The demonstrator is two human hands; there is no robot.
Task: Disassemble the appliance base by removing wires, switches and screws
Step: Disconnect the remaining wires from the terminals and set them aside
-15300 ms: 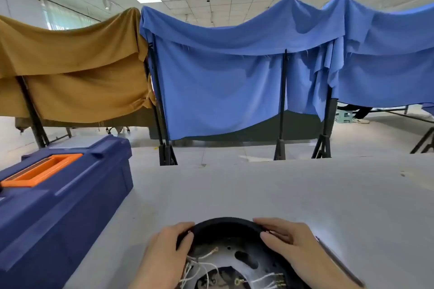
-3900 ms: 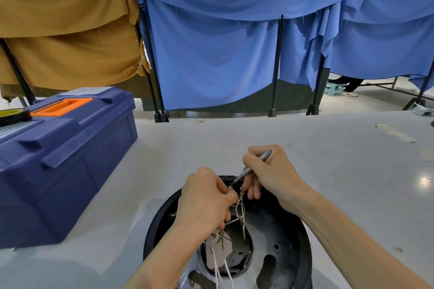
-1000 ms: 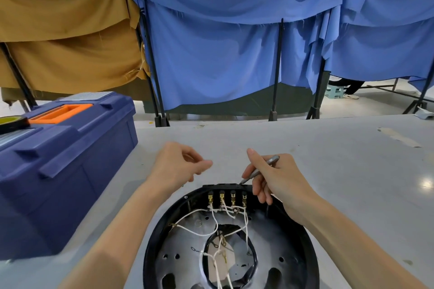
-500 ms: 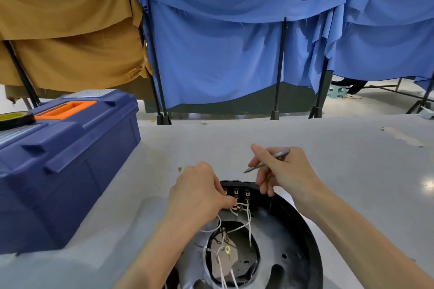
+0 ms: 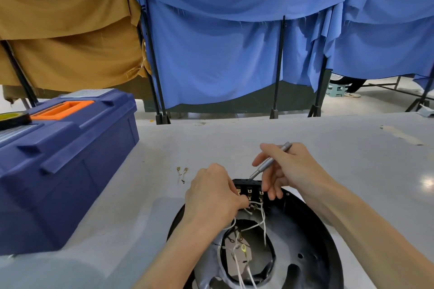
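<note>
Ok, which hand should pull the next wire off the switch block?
Left, probably. The left hand already has its fingers at the white wires below the switch block. The right hand is occupied holding the screwdriver.

base (image 5: 303, 241): round black shell, open side up, flat on the table at 6 o'clock
switches (image 5: 250, 191): black block with brass terminals at the base's 12 o'clock rim
wires (image 5: 263, 223): thin white leads, running from the terminals down into the centre hole
loose wire (image 5: 182, 172): short piece with brass ends, on the table at 10 o'clock of the base
</note>
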